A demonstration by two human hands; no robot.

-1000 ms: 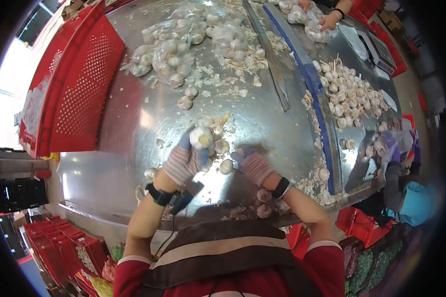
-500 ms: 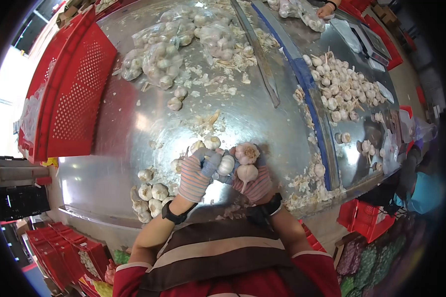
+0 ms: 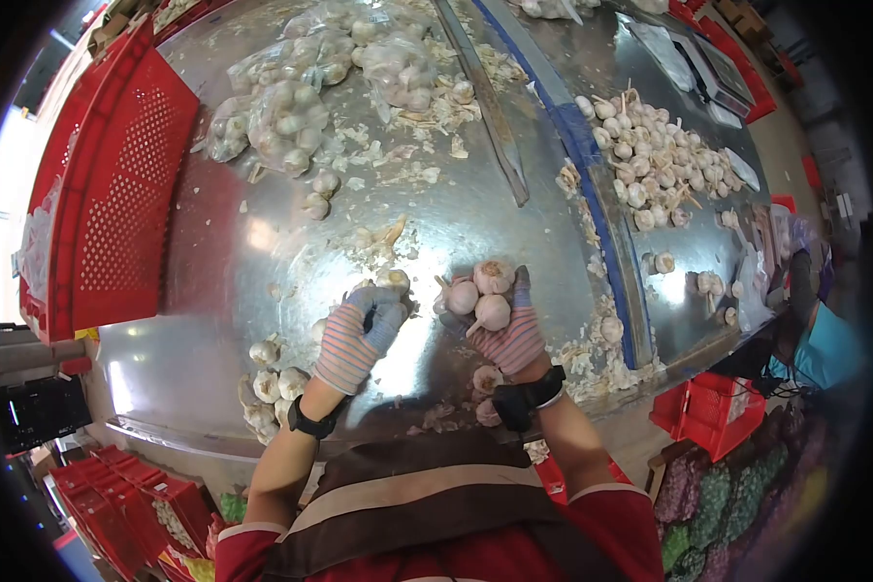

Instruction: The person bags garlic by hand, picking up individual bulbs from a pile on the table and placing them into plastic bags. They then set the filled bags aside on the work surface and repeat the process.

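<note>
My left hand [image 3: 359, 335], in a striped glove, has its fingers curled beside a white garlic bulb [image 3: 393, 281] on the metal table; what lies under the fingers is hidden. Palm up, my right hand [image 3: 502, 335] holds three garlic bulbs [image 3: 492, 312] together, one with a long stem pointing down. Another bulb [image 3: 265, 352] and several more lie left of my left wrist. Below my right hand, near the table's front edge, are a few pinkish bulbs [image 3: 486, 378].
A red perforated crate [image 3: 131, 204] stands at the left. Bagged garlic [image 3: 286, 116] and loose skins lie at the back, beside a metal bar [image 3: 490, 107]. Beyond a blue divider [image 3: 592, 160] are a garlic pile [image 3: 650, 155] and a scale [image 3: 718, 78]. Part of a person [image 3: 815, 339] shows at right.
My hands have moved apart, the left one leftward to the bulbs on the table. The bulb formerly between my left fingers now rests with two others in my right hand. The view has shifted slightly.
</note>
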